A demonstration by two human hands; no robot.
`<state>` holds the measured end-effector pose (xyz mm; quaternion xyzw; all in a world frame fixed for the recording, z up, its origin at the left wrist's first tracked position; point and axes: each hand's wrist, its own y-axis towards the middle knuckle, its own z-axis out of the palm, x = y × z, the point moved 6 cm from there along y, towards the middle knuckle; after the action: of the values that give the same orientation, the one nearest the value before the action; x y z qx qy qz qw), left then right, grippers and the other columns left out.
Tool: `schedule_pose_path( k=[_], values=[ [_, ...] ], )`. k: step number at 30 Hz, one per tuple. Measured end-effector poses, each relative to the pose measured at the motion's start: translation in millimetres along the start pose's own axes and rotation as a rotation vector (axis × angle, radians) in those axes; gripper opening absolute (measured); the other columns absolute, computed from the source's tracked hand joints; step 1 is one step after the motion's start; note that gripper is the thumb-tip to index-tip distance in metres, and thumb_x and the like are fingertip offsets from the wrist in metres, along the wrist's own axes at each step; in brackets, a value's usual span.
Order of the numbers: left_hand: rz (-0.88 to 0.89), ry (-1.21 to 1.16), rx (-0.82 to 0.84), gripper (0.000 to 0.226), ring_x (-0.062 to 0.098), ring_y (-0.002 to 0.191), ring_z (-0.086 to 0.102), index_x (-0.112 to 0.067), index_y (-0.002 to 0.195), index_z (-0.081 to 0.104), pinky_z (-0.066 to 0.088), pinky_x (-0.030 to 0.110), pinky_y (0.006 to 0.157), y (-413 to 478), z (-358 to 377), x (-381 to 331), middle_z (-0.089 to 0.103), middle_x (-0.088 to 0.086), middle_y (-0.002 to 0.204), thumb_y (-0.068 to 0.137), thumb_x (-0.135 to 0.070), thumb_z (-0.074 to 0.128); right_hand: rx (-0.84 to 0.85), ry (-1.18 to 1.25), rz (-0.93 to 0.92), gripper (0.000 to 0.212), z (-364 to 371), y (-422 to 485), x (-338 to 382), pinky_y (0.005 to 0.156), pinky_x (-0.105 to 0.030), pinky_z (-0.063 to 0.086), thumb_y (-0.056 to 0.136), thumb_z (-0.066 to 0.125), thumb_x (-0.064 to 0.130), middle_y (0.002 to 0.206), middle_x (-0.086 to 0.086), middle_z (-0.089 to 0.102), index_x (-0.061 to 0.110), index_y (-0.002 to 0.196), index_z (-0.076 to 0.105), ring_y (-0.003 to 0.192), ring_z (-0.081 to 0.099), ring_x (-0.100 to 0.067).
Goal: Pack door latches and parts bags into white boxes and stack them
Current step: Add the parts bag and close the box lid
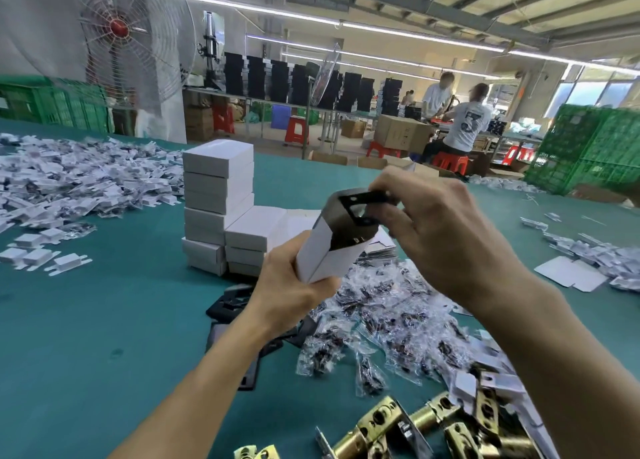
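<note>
Head, left hand (287,297) box (313,250), right hand (436,230) plate (347,201)

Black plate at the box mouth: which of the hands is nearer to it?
Right. The right hand pinches the black plate itself; the left hand grips the white box lower down, off the plate.
</note>
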<state>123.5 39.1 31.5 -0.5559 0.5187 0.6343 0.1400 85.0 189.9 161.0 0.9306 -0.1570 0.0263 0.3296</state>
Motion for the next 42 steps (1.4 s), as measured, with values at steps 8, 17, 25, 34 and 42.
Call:
schedule_pose_path(
  k=[8,17,25,34,42],
  values=[
    [0.012,-0.059,-0.005,0.032,0.011,0.07,0.058,-0.035,0.09,0.066,0.049,0.029,0.054,-2.2,5.1,-3.9,0.062,-0.002,0.082,0.068,-0.013,0.077,0.139,-0.106,-0.089,0.018,12.2,9.3,13.1,0.077,-0.047,0.052,0.096,0.061,0.016,0.102,-0.001,0.066,0.021,0.108,0.073,0.096,0.059,-0.026],
    [-0.091,-0.014,0.044,0.041,0.019,0.083,0.06,-0.034,0.107,0.066,0.054,0.03,0.062,-3.4,10.0,12.6,0.063,-0.002,0.092,0.069,-0.024,0.077,0.254,-0.115,0.064,0.012,37.5,14.6,-20.3,0.075,-0.044,0.054,0.09,0.064,0.016,0.093,-0.001,0.07,0.02,0.096,0.074,0.087,0.063,-0.025],
    [-0.209,0.034,-0.144,0.027,0.018,0.082,0.067,-0.038,0.09,0.069,0.061,0.047,0.072,0.7,-3.0,22.6,0.069,-0.007,0.087,0.076,-0.022,0.086,0.088,0.057,0.356,0.016,62.3,-32.6,-59.0,0.069,-0.044,0.056,0.094,0.061,0.032,0.074,0.007,0.065,0.019,0.085,0.067,0.067,0.061,-0.012],
    [-0.243,-0.148,-0.096,0.022,0.019,0.08,0.07,-0.023,0.094,0.073,0.062,0.048,0.065,-2.9,1.9,14.2,0.073,0.0,0.087,0.078,-0.013,0.085,0.527,-0.153,0.356,0.029,147.4,-84.1,-56.2,0.078,-0.041,0.056,0.093,0.049,0.019,0.111,-0.001,0.066,0.031,0.118,0.058,0.1,0.064,-0.023],
    [-0.335,-0.122,-0.12,0.03,0.028,0.085,0.07,-0.019,0.093,0.074,0.062,0.047,0.072,-1.8,-6.2,34.6,0.073,0.005,0.089,0.069,-0.015,0.092,-0.137,0.344,0.427,0.026,68.9,-46.4,-75.3,0.06,-0.017,0.052,0.097,0.055,0.006,0.099,0.0,0.073,0.021,0.111,0.071,0.067,0.061,0.002]
  ],
)
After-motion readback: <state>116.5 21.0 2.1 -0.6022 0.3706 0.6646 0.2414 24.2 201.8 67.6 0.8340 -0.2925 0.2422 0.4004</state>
